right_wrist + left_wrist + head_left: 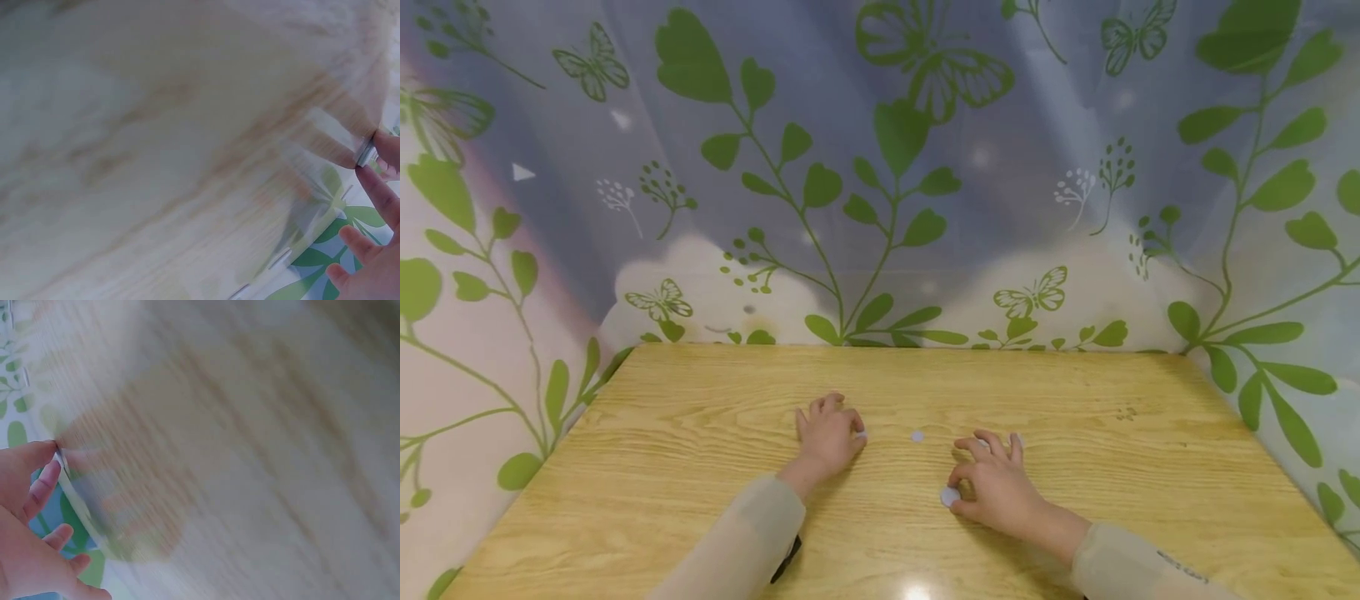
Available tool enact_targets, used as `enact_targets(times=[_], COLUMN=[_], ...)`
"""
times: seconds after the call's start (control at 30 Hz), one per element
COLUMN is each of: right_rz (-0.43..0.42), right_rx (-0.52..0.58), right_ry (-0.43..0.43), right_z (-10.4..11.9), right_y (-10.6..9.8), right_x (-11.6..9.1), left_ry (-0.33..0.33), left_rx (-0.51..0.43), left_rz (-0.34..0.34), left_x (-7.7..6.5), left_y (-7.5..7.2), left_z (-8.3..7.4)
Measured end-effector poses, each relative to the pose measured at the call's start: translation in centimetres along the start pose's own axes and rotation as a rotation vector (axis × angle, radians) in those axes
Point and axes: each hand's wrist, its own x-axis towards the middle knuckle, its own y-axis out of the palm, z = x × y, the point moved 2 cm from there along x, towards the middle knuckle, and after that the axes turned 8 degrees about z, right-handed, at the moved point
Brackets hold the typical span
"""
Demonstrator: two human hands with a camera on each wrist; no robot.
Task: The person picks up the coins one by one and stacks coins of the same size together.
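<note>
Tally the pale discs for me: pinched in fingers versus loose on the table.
Pinched discs, one in the left hand, one in the right hand: 2
Loose discs, two partly hidden by the right hand: 3
Total: 5

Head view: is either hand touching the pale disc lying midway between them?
No, the pale disc lies on the table with a gap to both the left hand and right hand.

Tabletop [715, 392] was yellow-tan, streaked with browner wood grain. Discs [917, 436] read pale lilac in the head view. Both sleeves [730, 542] were light beige, the right one bearing dark marks [1182, 567]. Backdrop cloth [850, 96] ran blue-grey to whitish, printed with green leaves [692, 54], green butterflies [591, 65] and white sprigs [616, 196].
</note>
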Motion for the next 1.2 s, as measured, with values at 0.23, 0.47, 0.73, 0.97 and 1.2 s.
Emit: enact_targets(times=[0.23,0.47,0.73,0.97,1.2], right_rz=[0.0,0.002,0.007,0.002,0.006], right_rx=[-0.002,-0.007,-0.003,-0.009,0.0], right_ry=[-0.002,0.0,0.008,0.01,0.005], right_z=[0.1,0.2,0.2,0.2,0.1], right_y=[0.0,-0.1,-0.1,0.0,-0.1], right_x=[-0.1,-0.1,0.0,0.0,0.0], left_ry=[0.036,0.078,0.123,0.151,0.197], left_rx=[-0.029,-0.061,-0.053,-0.035,-0.057], left_rz=[0.033,0.063,0.076,0.086,0.152], left_x=[-0.8,-2.0,-3.0,-3.4,-3.4], left_y=[0.3,0.3,0.3,0.6,0.2], left_z=[-0.5,-1.0,-1.4,-1.6,-1.4])
